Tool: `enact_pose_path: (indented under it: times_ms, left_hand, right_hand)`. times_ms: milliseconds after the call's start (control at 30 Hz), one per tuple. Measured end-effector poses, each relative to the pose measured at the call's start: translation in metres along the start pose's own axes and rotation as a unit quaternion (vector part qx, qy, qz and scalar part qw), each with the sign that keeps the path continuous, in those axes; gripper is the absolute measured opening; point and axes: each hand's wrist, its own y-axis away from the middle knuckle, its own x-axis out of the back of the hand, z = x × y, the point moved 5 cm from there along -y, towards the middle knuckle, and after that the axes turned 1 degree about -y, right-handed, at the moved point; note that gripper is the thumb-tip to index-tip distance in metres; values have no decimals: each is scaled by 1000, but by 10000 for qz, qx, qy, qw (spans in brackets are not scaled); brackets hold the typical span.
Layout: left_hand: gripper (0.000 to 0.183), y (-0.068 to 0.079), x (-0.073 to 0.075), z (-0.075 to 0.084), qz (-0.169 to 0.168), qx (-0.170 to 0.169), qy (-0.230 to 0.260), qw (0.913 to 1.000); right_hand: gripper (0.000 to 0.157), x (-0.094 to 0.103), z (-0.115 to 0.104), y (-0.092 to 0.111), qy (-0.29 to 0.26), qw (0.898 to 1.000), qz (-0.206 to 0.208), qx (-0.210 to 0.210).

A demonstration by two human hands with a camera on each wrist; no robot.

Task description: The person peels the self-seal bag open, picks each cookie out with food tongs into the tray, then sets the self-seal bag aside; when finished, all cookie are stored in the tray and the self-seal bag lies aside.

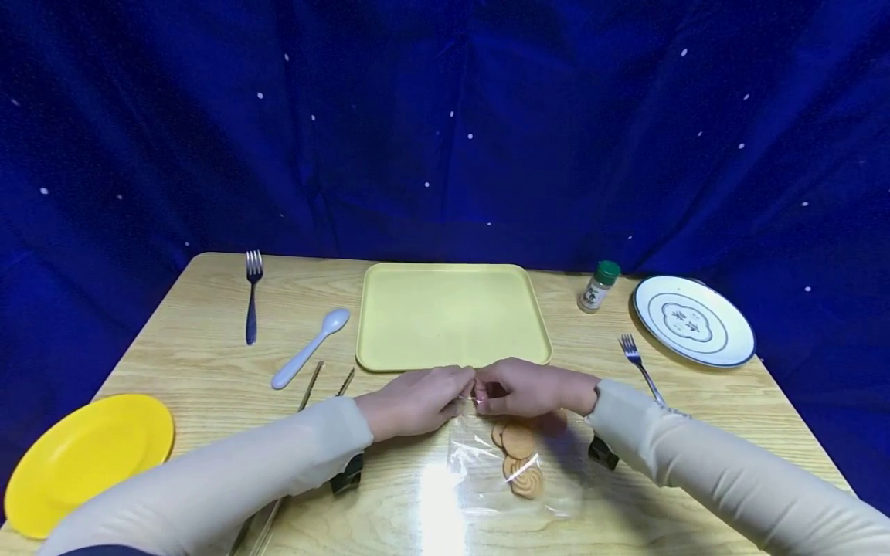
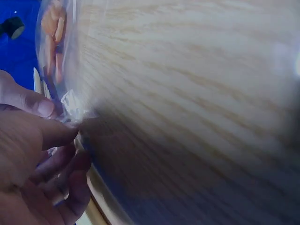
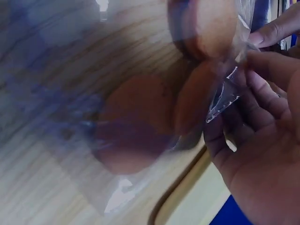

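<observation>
Both hands meet at the top edge of a clear plastic bag (image 1: 480, 486), just in front of the yellow tray (image 1: 452, 316). My left hand (image 1: 420, 400) pinches the film between thumb and index finger, as the left wrist view shows. Close beside it, my right hand (image 1: 521, 386) pinches the same edge, with crumpled film at its fingertips in the right wrist view. Several round cookies (image 1: 518, 440) lie inside the bag, one with a swirl pattern; part of them sits beneath the right hand.
Left of the tray lie a fork (image 1: 252, 297), a pale spoon (image 1: 309, 349) and metal tongs (image 1: 306, 390) partly under the left sleeve. A yellow plate (image 1: 90, 459) is at the left edge. To the right are a green-capped shaker (image 1: 598, 287), a patterned plate (image 1: 650, 297) and another fork (image 1: 643, 367).
</observation>
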Motion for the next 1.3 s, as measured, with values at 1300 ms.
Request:
enact_pose_path:
  times_ms: [1300]
  left_hand:
    - [17, 26, 11, -19, 400, 1260, 1600, 9782]
  right_hand:
    - [15, 0, 12, 4, -977, 9941, 436, -164]
